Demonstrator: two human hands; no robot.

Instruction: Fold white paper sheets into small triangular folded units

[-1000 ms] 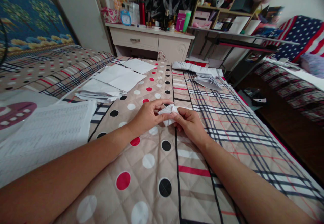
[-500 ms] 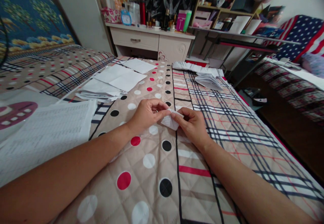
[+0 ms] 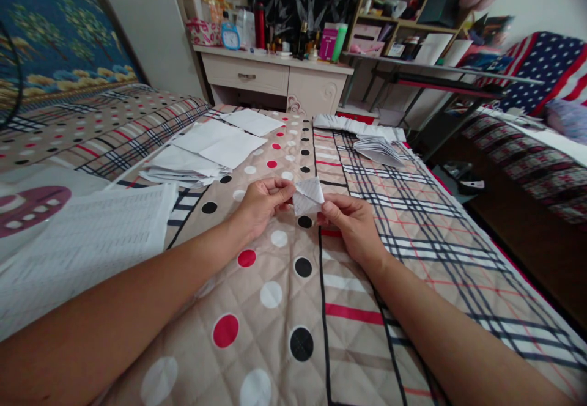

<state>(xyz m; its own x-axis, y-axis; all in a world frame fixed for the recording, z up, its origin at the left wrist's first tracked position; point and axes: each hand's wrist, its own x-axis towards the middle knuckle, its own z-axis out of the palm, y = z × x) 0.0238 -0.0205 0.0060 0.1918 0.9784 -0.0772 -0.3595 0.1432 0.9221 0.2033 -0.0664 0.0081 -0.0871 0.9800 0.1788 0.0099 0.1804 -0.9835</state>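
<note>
A small folded paper square (image 3: 308, 197) with a diagonal fold across its face is held up between my two hands, over the quilted bedspread (image 3: 270, 357). My left hand (image 3: 263, 204) pinches its left edge between thumb and fingers. On the other side, my right hand (image 3: 351, 219) grips the lower right corner, thumb on top. The fingers under the paper are partly hidden.
White paper sheets (image 3: 220, 140) lie in a stack at the left, behind printed sheets (image 3: 96, 235). Folded papers (image 3: 378, 149) and a long row of folded paper (image 3: 358, 126) lie far right. A dresser (image 3: 257, 76) stands beyond.
The folded paper has been turned so its square face with the diagonal fold shows. My hands have moved slightly apart, from working at its top edge to holding its two sides.
</note>
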